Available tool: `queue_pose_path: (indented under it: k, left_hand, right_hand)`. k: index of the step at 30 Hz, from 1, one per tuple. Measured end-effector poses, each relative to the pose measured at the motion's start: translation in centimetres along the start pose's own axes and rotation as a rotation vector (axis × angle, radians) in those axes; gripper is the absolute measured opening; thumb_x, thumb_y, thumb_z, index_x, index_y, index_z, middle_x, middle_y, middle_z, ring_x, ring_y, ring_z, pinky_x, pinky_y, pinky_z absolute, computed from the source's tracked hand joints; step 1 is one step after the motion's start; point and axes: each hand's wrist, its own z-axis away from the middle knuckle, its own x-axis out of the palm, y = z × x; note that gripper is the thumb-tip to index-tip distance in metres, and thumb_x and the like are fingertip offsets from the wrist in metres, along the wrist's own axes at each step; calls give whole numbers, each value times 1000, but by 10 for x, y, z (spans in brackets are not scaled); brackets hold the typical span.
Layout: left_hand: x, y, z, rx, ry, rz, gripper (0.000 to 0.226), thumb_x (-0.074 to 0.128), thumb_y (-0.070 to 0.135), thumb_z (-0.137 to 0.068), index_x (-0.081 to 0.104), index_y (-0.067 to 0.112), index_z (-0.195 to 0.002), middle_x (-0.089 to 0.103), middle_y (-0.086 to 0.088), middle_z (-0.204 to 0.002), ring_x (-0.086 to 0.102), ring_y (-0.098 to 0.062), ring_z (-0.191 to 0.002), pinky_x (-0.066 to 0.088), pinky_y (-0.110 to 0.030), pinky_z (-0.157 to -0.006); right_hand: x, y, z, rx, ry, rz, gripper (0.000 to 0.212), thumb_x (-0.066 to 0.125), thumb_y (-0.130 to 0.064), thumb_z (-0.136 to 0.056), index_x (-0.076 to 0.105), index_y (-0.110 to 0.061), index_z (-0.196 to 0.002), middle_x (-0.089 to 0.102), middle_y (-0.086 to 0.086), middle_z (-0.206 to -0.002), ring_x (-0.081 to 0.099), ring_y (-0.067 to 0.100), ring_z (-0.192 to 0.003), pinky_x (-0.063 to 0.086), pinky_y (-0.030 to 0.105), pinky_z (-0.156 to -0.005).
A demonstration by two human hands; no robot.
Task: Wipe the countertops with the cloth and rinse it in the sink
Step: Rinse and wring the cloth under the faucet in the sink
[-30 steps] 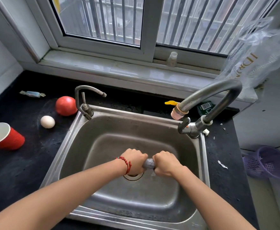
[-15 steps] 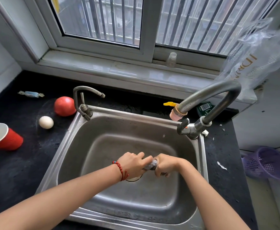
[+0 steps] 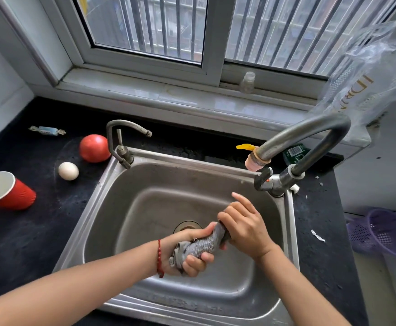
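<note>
A grey cloth (image 3: pixel 204 243), twisted into a thick roll, is held over the steel sink (image 3: pixel 145 184) just in front of the drain (image 3: pixel 187 225). My left hand (image 3: pixel 187 252), with a red cord on its wrist, is turned palm up and grips the cloth's lower end. My right hand (image 3: pixel 244 224) wraps the upper end, its forefinger sticking out. The big curved tap (image 3: pixel 310 130) with a pink nozzle stands at the sink's right rear; no water runs from it. The black countertop (image 3: pixel 27 243) lies on both sides.
On the left counter are a tipped red paper cup (image 3: pixel 9 191), a white egg (image 3: pixel 68 170), a tomato (image 3: pixel 94 148) and a wrapped sweet (image 3: pixel 47 131). A small second tap (image 3: pixel 121 142) stands at the sink's left rear. A purple basket (image 3: pixel 380 231) sits right; a plastic bag (image 3: pixel 368 74) hangs above.
Both hands twisted the cloth: my left hand rolled palm up and dropped toward me, my right hand rose. More of the cloth now shows between them.
</note>
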Motion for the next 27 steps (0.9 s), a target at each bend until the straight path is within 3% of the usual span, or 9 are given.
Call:
queue_pose_path:
  k: [2, 5, 9, 12, 15, 17, 19, 22, 27]
  left_hand:
    - [1, 4, 7, 13, -73, -53, 45, 69, 57, -65, 68, 25, -97, 57, 9, -56, 47, 1, -36, 38, -9, -34]
    - [9, 19, 16, 46, -64, -175, 39, 68, 40, -73, 60, 19, -105, 55, 8, -59, 47, 1, -40, 39, -11, -39]
    - [26, 26, 9, 74, 438, -710, 21, 72, 10, -70, 52, 15, -68, 44, 7, -40, 38, -7, -28, 31, -12, -35]
    - [22, 23, -9, 99, 836, -1183, 23, 74, 19, -70, 52, 12, -67, 51, -1, -47, 47, -15, -38, 31, -21, -36]
    - [9, 25, -20, 58, 1004, -1516, 17, 60, 23, -75, 63, 8, -83, 69, -16, -87, 63, -32, -84, 42, -26, -64]
    - [-2, 27, -24, -29, 1022, -1656, 25, 52, 26, -79, 62, 8, -94, 68, -17, -102, 62, -35, -96, 48, -33, -77]
    - [-9, 31, -28, -119, 1014, -1790, 29, 48, 28, -83, 61, 9, -100, 67, -17, -108, 61, -36, -101, 49, -36, -82]
    - [-17, 38, -34, -200, 961, -1965, 31, 47, 29, -85, 60, 10, -105, 66, -17, -112, 61, -36, -103, 48, -38, -83]
    - [-17, 49, -34, -273, 812, -2232, 32, 46, 30, -87, 56, 10, -110, 66, -15, -112, 63, -36, -101, 49, -39, -81]
  right_hand:
    - [-11, 6, -12, -123, -12, -46, 3, 61, -8, -79, 58, -9, -81, 57, 4, -59, 57, 24, -58, 52, 36, -85]
    - [-21, 14, -20, -177, -29, 9, 21, 62, -8, -78, 56, -6, -97, 63, 5, -64, 57, 24, -54, 56, 33, -58]
    - [-22, 14, -18, -184, -122, 119, 4, 56, -9, -77, 59, -12, -77, 51, 0, -53, 45, 18, -43, 33, 28, -32]
    - [-10, 11, -14, -83, -366, 133, 3, 52, -16, -61, 50, -16, -60, 50, -2, -46, 47, 17, -35, 24, 21, -30]
    - [2, 2, -18, 122, -693, 172, 25, 73, -22, -40, 55, -16, -56, 59, 2, -46, 56, 20, -36, 30, 17, -32]
    - [7, -4, -23, 281, -882, 109, 20, 68, -16, -64, 62, -7, -81, 72, 12, -77, 69, 31, -69, 45, 27, -53]
    - [16, -8, -23, 454, -1061, 28, 24, 53, -11, -80, 58, -5, -103, 66, 19, -106, 62, 39, -97, 46, 37, -72]
    - [21, -10, -22, 631, -1094, -70, 23, 53, -12, -80, 62, -8, -101, 65, 18, -109, 60, 38, -101, 48, 38, -79]
    - [25, -9, -17, 910, -1077, -346, 19, 53, -7, -75, 65, -4, -90, 68, 19, -98, 62, 35, -91, 42, 30, -66]
